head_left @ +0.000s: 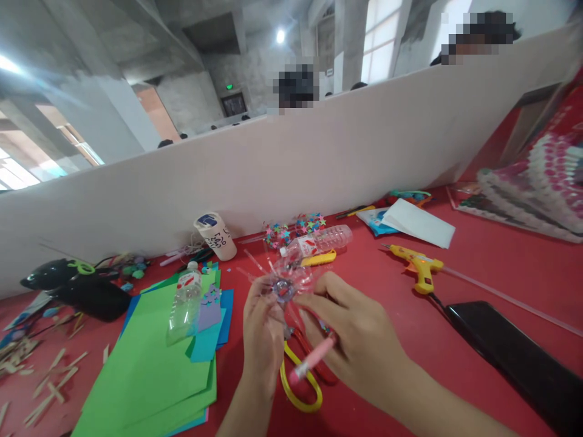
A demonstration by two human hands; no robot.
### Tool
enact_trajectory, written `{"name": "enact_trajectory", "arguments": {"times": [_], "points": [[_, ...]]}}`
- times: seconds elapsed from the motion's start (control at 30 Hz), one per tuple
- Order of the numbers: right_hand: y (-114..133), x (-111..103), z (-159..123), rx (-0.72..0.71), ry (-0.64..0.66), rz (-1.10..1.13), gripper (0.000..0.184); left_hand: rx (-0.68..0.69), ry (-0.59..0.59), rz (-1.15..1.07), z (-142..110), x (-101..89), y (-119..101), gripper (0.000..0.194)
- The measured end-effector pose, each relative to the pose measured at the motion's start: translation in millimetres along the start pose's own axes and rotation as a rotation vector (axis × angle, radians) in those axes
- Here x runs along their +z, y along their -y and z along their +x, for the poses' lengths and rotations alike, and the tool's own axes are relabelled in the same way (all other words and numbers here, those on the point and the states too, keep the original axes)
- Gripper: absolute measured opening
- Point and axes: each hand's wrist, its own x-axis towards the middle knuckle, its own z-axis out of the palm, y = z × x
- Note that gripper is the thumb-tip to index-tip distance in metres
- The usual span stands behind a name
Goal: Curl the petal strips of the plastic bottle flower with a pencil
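My left hand (264, 321) is closed around a clear plastic bottle piece (283, 290), its round mouth facing me and thin cut strips fanning out behind. My right hand (353, 321) holds a pink pencil (314, 358) with the eraser end pointing down and left. The right fingertips are close beside the bottle piece's rim; whether they touch it I cannot tell. Scissors with yellow and red handles (300, 405) lie on the table under my hands, their blades mostly hidden. Just beyond rest a whole clear bottle (325, 240) and a yellow cutter (319, 258).
On the red table (382, 388), a yellow glue gun (423, 267) and a black phone-like slab (514, 358) lie right. Left are green sheets (150, 364), another bottle (184, 303), wooden sticks (54, 388) and a black figure (77, 285). A paper cup (216, 237) stands near the white partition (255, 176).
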Motion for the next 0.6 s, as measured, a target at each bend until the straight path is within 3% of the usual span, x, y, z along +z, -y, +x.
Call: {"name": "enact_trajectory", "arguments": {"times": [0.13,0.3,0.6], "points": [[-3.6,3.4,4.8,0.095,-0.060,-0.002,0.016,0.006,-0.016,-0.033,-1.5,-0.5,2.4,0.021],[-6.4,0.9,7.0,0.131,-0.069,0.177,0.021,0.081,-0.028,-0.002,-4.3,0.7,1.9,0.026],[-4.5,1.5,9.8,0.169,-0.073,0.280,0.010,0.003,-0.063,-0.033,-4.3,1.8,-0.1,0.019]]}}
